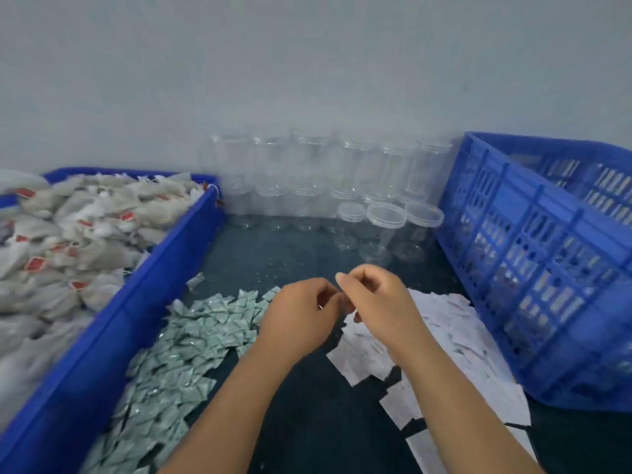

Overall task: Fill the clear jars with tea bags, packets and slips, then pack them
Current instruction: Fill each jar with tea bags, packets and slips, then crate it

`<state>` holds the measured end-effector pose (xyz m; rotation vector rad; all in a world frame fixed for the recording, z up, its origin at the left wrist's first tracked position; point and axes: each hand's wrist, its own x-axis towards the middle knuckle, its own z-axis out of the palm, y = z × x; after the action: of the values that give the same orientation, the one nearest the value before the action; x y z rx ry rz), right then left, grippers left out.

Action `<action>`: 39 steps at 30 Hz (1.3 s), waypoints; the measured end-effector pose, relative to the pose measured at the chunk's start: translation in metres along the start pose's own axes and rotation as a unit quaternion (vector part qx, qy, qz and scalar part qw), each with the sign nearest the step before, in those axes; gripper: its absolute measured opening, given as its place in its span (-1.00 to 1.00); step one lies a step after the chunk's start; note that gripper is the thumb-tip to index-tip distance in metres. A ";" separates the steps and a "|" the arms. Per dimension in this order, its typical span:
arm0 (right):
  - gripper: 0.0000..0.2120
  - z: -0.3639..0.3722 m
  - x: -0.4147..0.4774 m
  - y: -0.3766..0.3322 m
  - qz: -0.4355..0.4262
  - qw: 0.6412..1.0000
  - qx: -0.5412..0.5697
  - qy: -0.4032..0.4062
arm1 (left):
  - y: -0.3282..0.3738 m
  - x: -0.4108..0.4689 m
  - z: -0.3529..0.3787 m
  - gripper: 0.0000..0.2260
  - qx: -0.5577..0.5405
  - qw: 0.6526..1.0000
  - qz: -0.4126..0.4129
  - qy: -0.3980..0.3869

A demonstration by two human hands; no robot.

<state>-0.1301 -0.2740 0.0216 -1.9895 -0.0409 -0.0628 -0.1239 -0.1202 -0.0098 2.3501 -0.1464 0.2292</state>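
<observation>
Left hand (301,319) and right hand (372,302) meet curled, grip unclear, over crinkly green packets (178,354) and flat white slips (455,336).

Two forearms (441,378) in shot, bare from wrist to the frame's lower edge; left hand (301,316) and right hand (372,302) bare as well.

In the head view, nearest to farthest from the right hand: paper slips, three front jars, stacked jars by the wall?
1. Paper slips, just under the right hand.
2. Front jars, ahead of it.
3. Stacked jars, behind those, farthest back.
</observation>
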 end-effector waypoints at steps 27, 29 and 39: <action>-0.30 0.099 0.217 0.036 0.213 0.960 0.031 0.182 | -0.061 0.017 0.023 -0.77 -0.054 0.982 -0.058 0.173; -0.31 0.099 0.209 0.029 0.175 0.968 -0.011 0.179 | -0.059 0.017 0.019 -0.78 -0.068 0.979 -0.064 0.182; -0.47 0.052 0.055 -0.007 -0.009 0.970 0.223 -0.100 | -0.038 0.014 -0.015 -0.62 -0.428 0.873 -0.060 0.226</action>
<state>-0.0743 -0.2241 0.0102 -1.5386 -0.1864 0.1262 -0.1052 -0.0837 -0.0222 1.3682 0.1137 0.5230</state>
